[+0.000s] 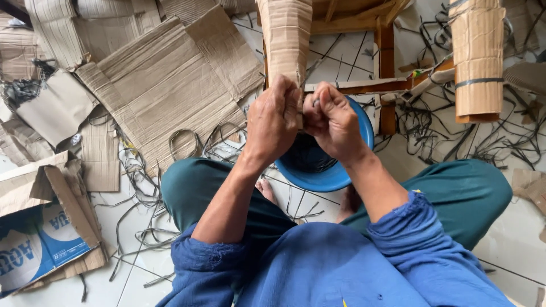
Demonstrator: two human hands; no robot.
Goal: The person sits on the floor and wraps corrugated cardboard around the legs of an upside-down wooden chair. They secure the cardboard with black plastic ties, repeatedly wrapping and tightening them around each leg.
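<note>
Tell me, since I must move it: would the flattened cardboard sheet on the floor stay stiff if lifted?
Probably not. The cardboard sheet is creased and wrinkled all over, so it would likely sag along its folds. It looks thin, so probably light.

Hands (pixel 301 116) hemmed by wooden stool (pixel 387 62) and blue bowl (pixel 341 170)

A: What carries it all?
B: A pale tiled floor (pixel 512 250).
A: And on it?
B: Flattened cardboard sheets (pixel 170 85) at ten o'clock, a torn blue-printed box (pixel 40 239) at eight, black strap offcuts (pixel 483 142) at two, a blue bowl (pixel 335 176) centre.
</note>
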